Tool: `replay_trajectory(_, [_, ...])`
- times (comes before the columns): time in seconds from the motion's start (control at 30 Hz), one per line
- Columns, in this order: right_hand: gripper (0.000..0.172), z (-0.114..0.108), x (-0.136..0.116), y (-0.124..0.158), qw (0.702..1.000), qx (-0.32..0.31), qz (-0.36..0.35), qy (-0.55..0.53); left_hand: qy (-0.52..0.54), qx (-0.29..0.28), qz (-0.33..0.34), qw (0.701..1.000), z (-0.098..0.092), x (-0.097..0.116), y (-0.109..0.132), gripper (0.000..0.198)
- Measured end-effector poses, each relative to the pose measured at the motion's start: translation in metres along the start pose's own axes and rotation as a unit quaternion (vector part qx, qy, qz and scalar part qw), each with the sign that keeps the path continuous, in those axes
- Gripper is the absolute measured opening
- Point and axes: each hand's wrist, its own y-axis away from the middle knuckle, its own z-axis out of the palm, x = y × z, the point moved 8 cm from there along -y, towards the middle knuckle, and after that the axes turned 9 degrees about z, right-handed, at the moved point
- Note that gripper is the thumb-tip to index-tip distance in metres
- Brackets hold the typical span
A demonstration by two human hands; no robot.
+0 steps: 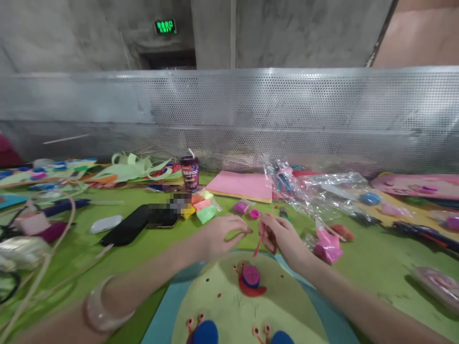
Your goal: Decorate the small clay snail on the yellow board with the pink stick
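My right hand (281,236) is closed in a pinch on a thin pinkish-red strip (258,246) that looks like modelling clay and hangs down from the fingers. Just left of it, my left hand (217,236) has its fingers curved and apart, with nothing visible between them. Below both hands lies a blue sheet with a pale green rounded piece (201,298) on it. A clay snail (253,282) with a red body and a pink-and-blue shell sits there. Two more snails with blue shells (206,332) are cut off by the bottom edge.
Behind my hands are a small pink ring (254,213), a purple clay packet (241,206) and pink paper (240,185). To the left lie a phone (127,224), a white case (106,223) and a drink cup (190,173). Plastic wrapping (322,191) and pink clay (328,246) lie right.
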Motion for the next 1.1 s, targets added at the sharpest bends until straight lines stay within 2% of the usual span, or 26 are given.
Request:
replay_trajectory(0.17, [0.042, 0.009, 0.012, -0.002, 1.0, -0.02, 0.018, 0.013, 0.082, -0.025, -0.08, 0.993, 0.01, -0.021, 0.012, 0.019])
replay_trajectory(0.3, [0.045, 0.012, 0.007, 0.007, 0.998, -0.005, -0.023, 0.051, 0.212, -0.073, -0.139, 0.964, 0.019, -0.027, 0.015, 0.022])
replay_trajectory(0.4, [0.047, 0.018, 0.0, 0.017, 0.994, 0.0, -0.065, 0.082, 0.31, -0.143, -0.148, 0.928, 0.029, -0.025, 0.019, 0.036])
replay_trajectory(0.5, [0.045, 0.025, 0.0, 0.022, 0.995, 0.0, -0.063, 0.072, 0.382, -0.172, -0.158, 0.894, 0.034, -0.028, 0.023, 0.058])
replay_trajectory(0.57, [0.043, 0.023, 0.005, 0.02, 0.999, 0.021, -0.022, 0.018, 0.391, -0.175, -0.157, 0.89, 0.035, -0.029, 0.024, 0.065])
replay_trajectory(0.67, [0.041, 0.011, 0.011, 0.014, 0.995, 0.09, 0.026, -0.018, 0.364, -0.177, -0.149, 0.902, 0.034, -0.029, 0.023, 0.062])
replay_trajectory(0.73, [0.04, -0.001, 0.006, 0.009, 0.99, 0.138, 0.006, 0.025, 0.329, -0.183, -0.153, 0.914, 0.033, -0.028, 0.023, 0.062])
replay_trajectory(0.8, [0.038, -0.012, 0.0, 0.003, 0.984, 0.16, -0.027, 0.077, 0.294, -0.197, -0.161, 0.921, 0.032, -0.028, 0.024, 0.062])
replay_trajectory(0.87, [0.033, -0.019, -0.005, -0.004, 0.978, 0.151, -0.059, 0.134, 0.277, -0.203, -0.168, 0.924, 0.031, -0.028, 0.025, 0.062])
replay_trajectory(0.97, [0.013, -0.019, -0.011, -0.012, 0.954, 0.119, -0.126, 0.246, 0.294, -0.205, -0.183, 0.916, 0.032, -0.03, 0.026, 0.056])
replay_trajectory(1.1, [0.02, -0.006, -0.003, -0.015, 0.919, 0.074, -0.178, 0.344, 0.33, -0.198, -0.193, 0.903, 0.036, -0.034, 0.028, 0.051])
